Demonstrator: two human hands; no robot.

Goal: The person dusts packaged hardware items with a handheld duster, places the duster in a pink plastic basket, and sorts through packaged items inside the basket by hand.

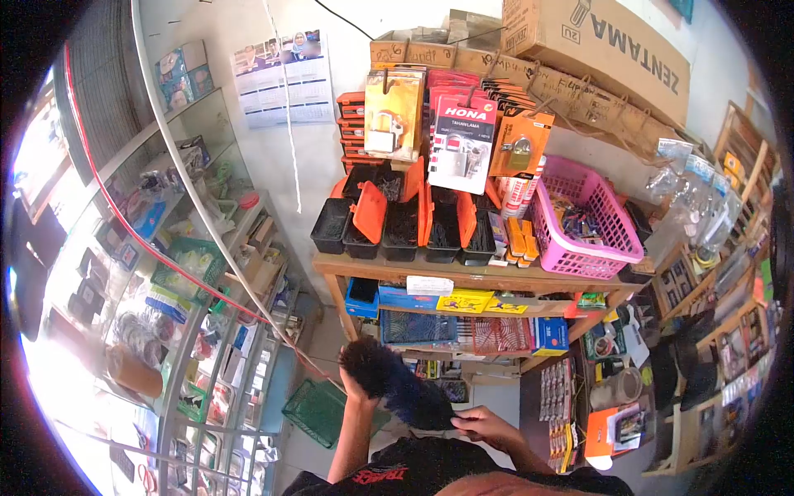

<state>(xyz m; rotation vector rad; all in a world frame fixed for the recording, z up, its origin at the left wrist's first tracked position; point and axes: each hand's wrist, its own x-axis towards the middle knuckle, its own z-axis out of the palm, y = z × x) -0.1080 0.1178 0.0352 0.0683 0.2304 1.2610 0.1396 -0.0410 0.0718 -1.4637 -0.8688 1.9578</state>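
Note:
A fluffy dark blue and black duster (413, 398) is stretched between my two hands, low in front of my chest. My right hand (486, 427) is closed around its narrow right end. At the bushy left end, my left hand (357, 392) grips the duster from the side, its fingers mostly hidden by the fibres. Just beyond the duster stands a wooden shelf rack (488, 277). Its top carries black bins with orange lids (370, 212) and a pink basket (583, 264) of small packets.
Packaged padlocks (463, 145) hang above the bins, under a large cardboard box (604, 41). A glass display shelf (186, 331) fills the left side. A green basket (318, 413) lies on the floor beside my left arm. A white cord (289, 107) dangles near the wall calendar (281, 83).

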